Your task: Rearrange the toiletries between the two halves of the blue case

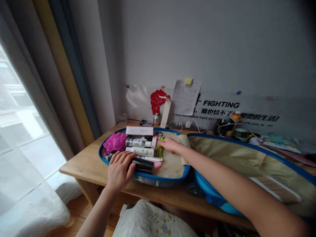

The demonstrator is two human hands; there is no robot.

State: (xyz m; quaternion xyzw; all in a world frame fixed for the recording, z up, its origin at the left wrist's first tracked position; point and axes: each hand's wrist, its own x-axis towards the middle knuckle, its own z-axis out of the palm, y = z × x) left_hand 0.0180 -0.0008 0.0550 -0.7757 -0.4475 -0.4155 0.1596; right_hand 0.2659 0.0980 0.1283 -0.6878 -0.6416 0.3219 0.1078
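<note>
Suitcase (174,166) lies open on the table (84,163), toiletries packed in its left half. Left hand (120,169) is palm-down over the black bottle (143,165) at the near edge, fingers curved across its left end; can't tell if it's gripping or just resting. Right hand (170,145) reaches across to the green packet (161,148), fingertips at its upper part; can't tell if they're pinching it. Packet sits upright in the view, just right of the white bottle (143,151) and clear bottle (136,143). Pink puff (115,142) fills the left end, white box (139,130) along the far side. Right end of that half shows bare beige lining.
</note>
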